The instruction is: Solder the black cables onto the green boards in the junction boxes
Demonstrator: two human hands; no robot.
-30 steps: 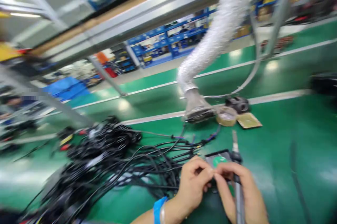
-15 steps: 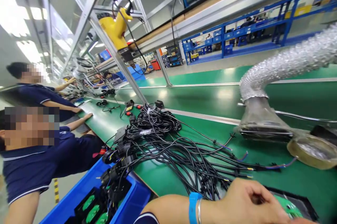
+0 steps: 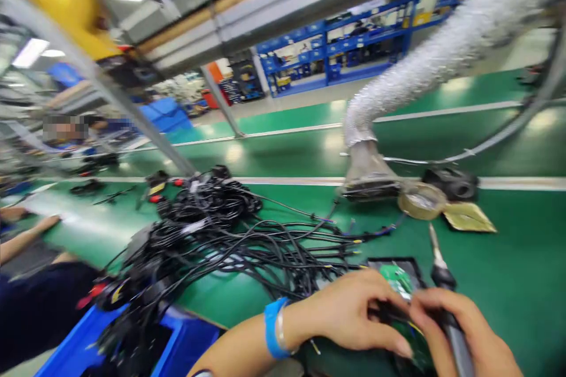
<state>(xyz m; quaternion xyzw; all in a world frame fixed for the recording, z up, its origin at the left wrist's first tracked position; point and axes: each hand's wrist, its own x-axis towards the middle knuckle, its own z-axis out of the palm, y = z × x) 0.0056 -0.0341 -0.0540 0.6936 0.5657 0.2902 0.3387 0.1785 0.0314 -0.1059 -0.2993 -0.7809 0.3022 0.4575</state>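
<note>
My left hand (image 3: 349,312), with a blue band and a bracelet at the wrist, curls beside a green circuit board (image 3: 397,278) in a black housing (image 3: 415,268). Its thumb and fingers close around something dark that I cannot make out. In my right hand (image 3: 473,330) is a soldering iron (image 3: 443,276), its metal tip pointing up and away from me. The fingers of both hands nearly meet over a second green piece, partly hidden beneath them. A yellow wire shows there.
A heap of black cables (image 3: 212,206) spreads left of the hands. A blue bin (image 3: 186,335) stands at the lower left. Beyond are a fume duct nozzle (image 3: 369,170), a tape roll (image 3: 422,200), a black holder (image 3: 451,182) and a yellow sponge (image 3: 471,217). A person's arm reaches in at far left.
The view has swung right, so the bench things sit further left. My right hand and the soldering iron now show. The co-workers at left have mostly left the view.
</note>
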